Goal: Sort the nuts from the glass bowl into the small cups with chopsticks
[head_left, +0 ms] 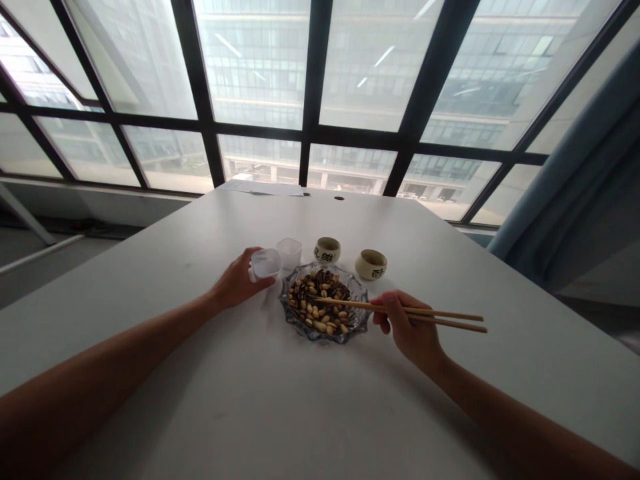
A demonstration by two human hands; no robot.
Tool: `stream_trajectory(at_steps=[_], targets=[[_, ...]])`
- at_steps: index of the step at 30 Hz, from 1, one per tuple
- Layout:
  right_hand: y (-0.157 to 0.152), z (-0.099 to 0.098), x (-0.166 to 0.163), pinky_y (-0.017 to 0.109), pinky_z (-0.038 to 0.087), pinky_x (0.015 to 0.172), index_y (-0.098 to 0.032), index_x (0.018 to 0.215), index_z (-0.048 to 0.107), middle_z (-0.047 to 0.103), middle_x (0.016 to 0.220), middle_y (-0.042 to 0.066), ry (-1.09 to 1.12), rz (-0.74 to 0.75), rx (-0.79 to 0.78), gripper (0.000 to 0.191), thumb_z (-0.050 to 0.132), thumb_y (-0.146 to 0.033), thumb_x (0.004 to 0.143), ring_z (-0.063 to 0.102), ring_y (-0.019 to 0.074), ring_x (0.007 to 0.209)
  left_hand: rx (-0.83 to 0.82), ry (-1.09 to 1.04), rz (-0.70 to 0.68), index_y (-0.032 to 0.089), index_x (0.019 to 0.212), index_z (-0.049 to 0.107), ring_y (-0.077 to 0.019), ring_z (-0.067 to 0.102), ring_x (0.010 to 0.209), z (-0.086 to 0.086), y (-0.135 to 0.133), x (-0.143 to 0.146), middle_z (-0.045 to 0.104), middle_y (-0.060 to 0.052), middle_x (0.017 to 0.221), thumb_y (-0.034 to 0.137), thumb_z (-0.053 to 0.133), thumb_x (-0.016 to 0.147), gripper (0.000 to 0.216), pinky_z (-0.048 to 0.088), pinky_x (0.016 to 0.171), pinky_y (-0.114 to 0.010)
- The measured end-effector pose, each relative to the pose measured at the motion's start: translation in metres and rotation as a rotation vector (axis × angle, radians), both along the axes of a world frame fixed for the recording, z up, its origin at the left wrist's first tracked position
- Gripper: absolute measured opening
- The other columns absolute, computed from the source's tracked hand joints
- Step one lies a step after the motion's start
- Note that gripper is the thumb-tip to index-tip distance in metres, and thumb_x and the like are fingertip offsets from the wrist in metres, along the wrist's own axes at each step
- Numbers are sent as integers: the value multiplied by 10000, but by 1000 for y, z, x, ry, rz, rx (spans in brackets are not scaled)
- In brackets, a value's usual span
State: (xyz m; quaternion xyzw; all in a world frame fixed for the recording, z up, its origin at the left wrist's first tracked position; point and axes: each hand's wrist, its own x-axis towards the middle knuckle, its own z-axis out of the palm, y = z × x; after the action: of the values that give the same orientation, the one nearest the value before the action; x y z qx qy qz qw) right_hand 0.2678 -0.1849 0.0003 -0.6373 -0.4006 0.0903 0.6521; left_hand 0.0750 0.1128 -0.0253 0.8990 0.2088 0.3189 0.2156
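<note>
A cut-glass bowl (361, 313) of mixed nuts and dark seeds sits on the white table (250, 400). My right hand (407, 330) is closed on a pair of wooden chopsticks (450, 316), whose tips reach over the nuts. My left hand (237, 280) grips a small clear plastic cup (265, 263) just left of the bowl. A second clear plastic cup (289, 252) stands right behind it.
Two cream ceramic cups with dark characters stand behind the bowl, one (327, 250) at centre and one (371, 264) to the right. Papers (263, 189) lie at the table's far edge. Large windows with dark frames rise beyond. A blue curtain (575, 187) hangs at right.
</note>
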Motion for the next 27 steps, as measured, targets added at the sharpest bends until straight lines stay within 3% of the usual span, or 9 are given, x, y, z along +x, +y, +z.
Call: stream_trajectory(at_steps=[6,12,20,27], targets=[[8,-1,9,213,364,341,-157,658,699,577,450,17,256,-70,70,566,712,-720,712,477,96,369,56,-46,13,202,1264,478,-279,663,1020,1,-1,1,671,-131,1176,527,738,732,675,552,858,-421],[16,-6,23,179,327,330,-146,589,652,526,423,-9,636,-92,128,567,872,-660,495,448,74,384,145,-140,-30,193,1227,523,-281,631,1097,3,-3,0,648,-126,1203,434,749,742,587,540,914,-420],[16,-7,29,165,313,322,-152,594,618,514,420,-23,750,-97,118,499,864,-586,591,378,44,349,202,-187,-74,194,1227,541,-276,619,1129,3,-4,0,640,-124,1222,380,744,758,544,520,960,-423],[17,0,24,164,343,329,-158,599,598,528,428,-10,773,-101,90,472,827,-564,673,425,63,363,185,-157,-44,196,1217,538,-270,635,1090,4,-5,0,652,-111,1192,378,756,741,555,539,927,-412]])
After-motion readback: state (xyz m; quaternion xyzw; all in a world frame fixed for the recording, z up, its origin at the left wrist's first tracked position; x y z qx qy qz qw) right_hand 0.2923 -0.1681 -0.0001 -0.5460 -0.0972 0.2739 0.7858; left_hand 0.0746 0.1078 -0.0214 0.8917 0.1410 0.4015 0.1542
